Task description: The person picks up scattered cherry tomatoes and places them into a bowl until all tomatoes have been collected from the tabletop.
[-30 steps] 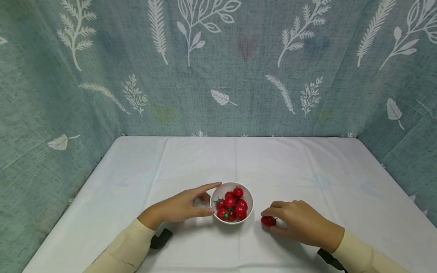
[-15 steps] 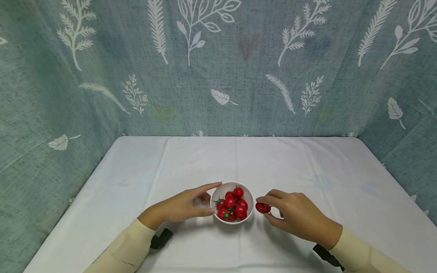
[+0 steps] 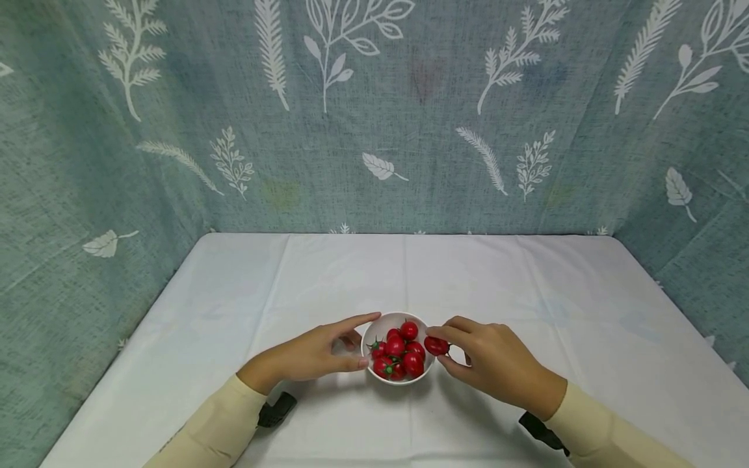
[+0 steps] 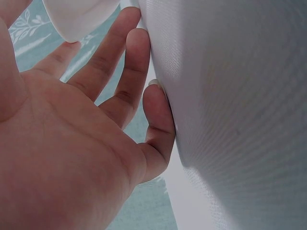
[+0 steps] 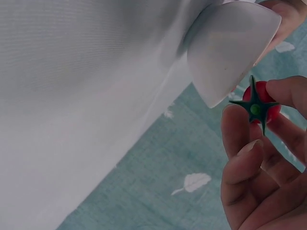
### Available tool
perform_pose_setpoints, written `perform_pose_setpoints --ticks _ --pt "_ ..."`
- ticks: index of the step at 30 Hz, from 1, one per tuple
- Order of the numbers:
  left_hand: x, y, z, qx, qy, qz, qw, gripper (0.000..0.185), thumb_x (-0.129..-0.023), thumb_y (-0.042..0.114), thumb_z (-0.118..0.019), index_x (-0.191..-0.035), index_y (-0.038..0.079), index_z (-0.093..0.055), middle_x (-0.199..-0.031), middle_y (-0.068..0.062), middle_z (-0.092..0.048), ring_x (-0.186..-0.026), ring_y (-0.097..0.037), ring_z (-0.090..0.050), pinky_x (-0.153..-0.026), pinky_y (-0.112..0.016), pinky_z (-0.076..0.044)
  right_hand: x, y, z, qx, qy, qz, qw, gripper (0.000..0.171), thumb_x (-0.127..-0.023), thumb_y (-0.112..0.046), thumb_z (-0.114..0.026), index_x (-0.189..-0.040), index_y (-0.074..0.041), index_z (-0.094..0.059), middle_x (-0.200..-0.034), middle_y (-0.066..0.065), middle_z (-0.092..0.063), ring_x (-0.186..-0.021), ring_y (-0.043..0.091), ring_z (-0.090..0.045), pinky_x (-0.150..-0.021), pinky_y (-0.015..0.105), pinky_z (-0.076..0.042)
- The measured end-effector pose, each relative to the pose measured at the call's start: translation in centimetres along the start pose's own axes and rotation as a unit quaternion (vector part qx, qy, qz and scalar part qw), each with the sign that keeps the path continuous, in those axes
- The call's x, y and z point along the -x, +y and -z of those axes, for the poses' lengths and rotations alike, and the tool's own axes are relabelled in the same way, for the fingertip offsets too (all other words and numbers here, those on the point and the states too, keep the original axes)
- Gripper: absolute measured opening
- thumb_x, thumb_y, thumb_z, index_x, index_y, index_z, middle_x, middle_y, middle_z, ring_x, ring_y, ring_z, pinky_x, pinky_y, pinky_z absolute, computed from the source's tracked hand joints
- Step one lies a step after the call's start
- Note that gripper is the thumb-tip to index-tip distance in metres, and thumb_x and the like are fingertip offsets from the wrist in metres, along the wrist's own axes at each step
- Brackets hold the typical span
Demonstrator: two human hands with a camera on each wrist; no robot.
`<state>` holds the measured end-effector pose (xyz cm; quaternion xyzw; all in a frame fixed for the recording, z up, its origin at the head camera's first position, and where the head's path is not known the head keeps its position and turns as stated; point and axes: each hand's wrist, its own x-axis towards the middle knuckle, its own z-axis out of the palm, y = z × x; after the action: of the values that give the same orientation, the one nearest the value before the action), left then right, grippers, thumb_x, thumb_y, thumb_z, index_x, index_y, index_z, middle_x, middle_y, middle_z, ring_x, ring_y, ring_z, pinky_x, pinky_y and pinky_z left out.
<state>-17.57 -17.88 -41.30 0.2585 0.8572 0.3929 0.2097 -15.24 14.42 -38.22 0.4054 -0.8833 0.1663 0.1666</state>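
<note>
A white bowl (image 3: 374, 372) holding several small red cherry tomatoes (image 3: 394, 346) stands near the middle of the table. My left hand (image 3: 310, 354) is at the bowl's left side, thumb and index finger spread along the rim. In the left wrist view its fingertips reach the bowl (image 4: 81, 19) and the tablecloth. My right hand (image 3: 497, 361) pinches one cherry tomato (image 3: 436, 346) between thumb and fingers, over the bowl's right rim. The right wrist view shows this tomato's green star-shaped stem top (image 5: 255, 109) facing the camera, just beside the bowl (image 5: 230, 48).
A white cloth covers the table (image 3: 328, 273). A green curtain (image 3: 351, 130) with white leaf prints hangs behind it and along both sides. Dark straps show at the left wrist (image 3: 277, 409) and right wrist (image 3: 543, 431).
My right hand has lifted the cherry tomato from the table and carried it left to the bowl's right rim. The left hand and the bowl have stayed in place.
</note>
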Motion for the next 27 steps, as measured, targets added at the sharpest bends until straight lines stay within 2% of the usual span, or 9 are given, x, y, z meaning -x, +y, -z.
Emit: perform_pose_setpoints --ticks 9,16,27 --pt "-0.1 -0.1 0.0 0.000 0.002 -0.002 1.0000 0.072 -0.093 0.045 -0.069 -0.155 0.041 -0.031 -0.117 0.005 -0.067 -0.112 -0.015 -0.060 -0.093 -0.044 -0.047 -1.2 -0.3 -0.8 -0.030 -0.028 -0.037 0.998 0.041 -0.082 -0.021 -0.083 -0.120 -0.018 -0.068 -0.104 -0.005 -0.072 -0.054 -0.009 -0.043 -0.053 0.012 -0.040" --pt "0.0 -0.1 0.0 0.007 -0.001 -0.003 1.0000 0.072 -0.094 0.044 -0.068 -0.155 0.041 -0.030 -0.118 0.005 -0.067 -0.113 -0.015 -0.060 -0.095 -0.046 -0.047 -1.6 -0.2 -1.7 -0.048 -0.040 -0.040 0.997 0.032 -0.084 -0.021 -0.082 -0.114 -0.019 -0.070 -0.103 -0.007 -0.071 -0.055 -0.008 -0.042 -0.053 0.014 -0.040" --pt "0.0 0.0 0.0 0.006 0.000 -0.003 1.0000 0.072 -0.094 0.043 -0.068 -0.155 0.040 -0.031 -0.118 0.007 -0.066 -0.113 -0.014 -0.059 -0.095 -0.043 -0.047 -1.6 -0.1 -2.4 -0.076 -0.050 -0.061 0.994 0.031 -0.085 -0.020 -0.081 -0.115 -0.018 -0.072 -0.103 -0.005 -0.071 -0.056 -0.008 -0.044 -0.053 0.014 -0.041"
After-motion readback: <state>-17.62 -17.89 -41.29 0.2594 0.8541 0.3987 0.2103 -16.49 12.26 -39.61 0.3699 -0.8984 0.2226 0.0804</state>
